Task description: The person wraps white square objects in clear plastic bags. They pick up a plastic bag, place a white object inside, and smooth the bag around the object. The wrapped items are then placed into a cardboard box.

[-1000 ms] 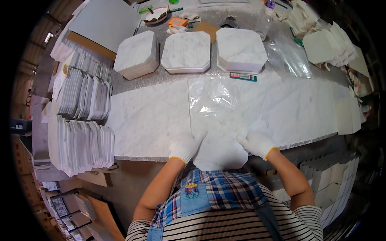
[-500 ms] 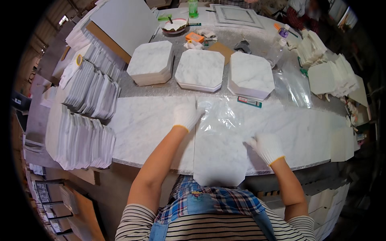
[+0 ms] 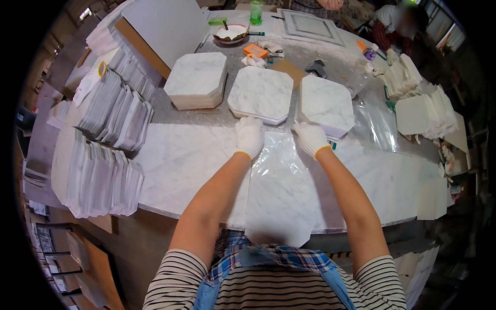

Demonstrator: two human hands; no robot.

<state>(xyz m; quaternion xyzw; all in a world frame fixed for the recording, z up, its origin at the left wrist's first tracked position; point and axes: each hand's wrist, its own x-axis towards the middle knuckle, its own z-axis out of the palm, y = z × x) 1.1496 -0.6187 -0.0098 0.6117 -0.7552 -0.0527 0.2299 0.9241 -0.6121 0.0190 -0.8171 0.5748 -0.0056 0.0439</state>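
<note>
Straight ahead of me lies a white marble tile (image 3: pixel 279 212) with cut corners, its near end jutting over the table's front edge. A clear, glossy plastic film (image 3: pixel 279 152) covers its far part. My left hand (image 3: pixel 249 137), in a white knit glove, is closed at the film's far left corner. At its far right corner my right hand (image 3: pixel 312 139), gloved alike, is closed too; its fingertips are partly hidden. Just beyond both hands stands the middle stack of cut-corner tiles (image 3: pixel 261 94). A small green box (image 3: pixel 332 145) shows partly beside my right hand.
Tile stacks stand left (image 3: pixel 195 80) and right (image 3: pixel 327 105) of the middle one. Rows of upright tiles (image 3: pixel 98 178) line the left side; more tiles (image 3: pixel 424 114) lean at right. Loose plastic film (image 3: pixel 376 121), a bowl (image 3: pixel 230 33) and an orange box (image 3: pixel 255 50) lie farther back. A person (image 3: pixel 398 26) sits far right.
Both hands have moved away from me to the film's far corners, the right one also leftward. The film's far edge now stretches between them. The green box has become mostly hidden.
</note>
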